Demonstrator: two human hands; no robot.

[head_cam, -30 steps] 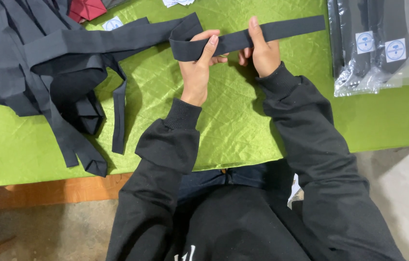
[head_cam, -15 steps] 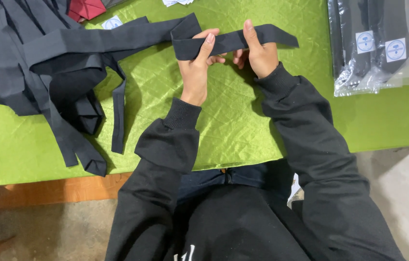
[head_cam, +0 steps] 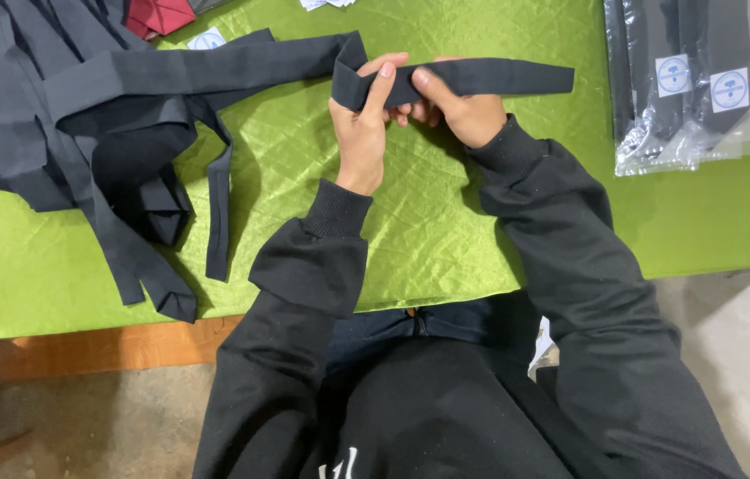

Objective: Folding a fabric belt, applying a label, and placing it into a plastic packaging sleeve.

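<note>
The long, flat black fabric strip (head_cam: 481, 80) lay across the top of the green quilted satin table cover (head_cam: 446, 239), doubled over at a fold just above my hands. My left hand (head_cam: 362, 120) was closed on that fold, fingers pinching both layers; my right hand (head_cam: 464, 111) gripped the strip just beside it, the free end running off to the right. I judged I was mid-fold, gathering the strip into a compact length. The next fold would call for aligned edges and even tension. A heap of dark cloth strips (head_cam: 82, 133) sat left; clear-bagged dark items (head_cam: 694, 80) right.
</note>
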